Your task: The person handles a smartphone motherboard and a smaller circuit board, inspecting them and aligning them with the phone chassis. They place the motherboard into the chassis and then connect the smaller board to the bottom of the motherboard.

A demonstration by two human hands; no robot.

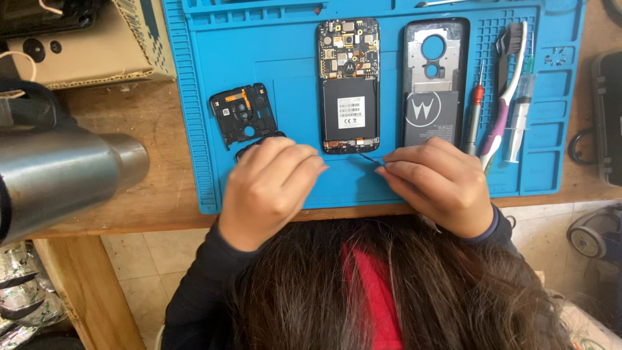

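I see my right hand (435, 183) curled around a thin metal tool (370, 157) whose tip points toward the opened phone (348, 84). My left hand (272, 185) is loosely fisted just beside it; whether it holds anything I cannot tell. The phone lies on the blue mat (285, 58) directly beyond both hands, its long axis running away from me, its bottom edge nearest the tool tip and slightly closer to my right hand.

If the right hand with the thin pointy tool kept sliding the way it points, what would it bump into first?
Most likely the bottom edge of the opened phone. The right hand aims its thin tool up and leftward, tip just below that edge. Height above the blue mat is unclear.
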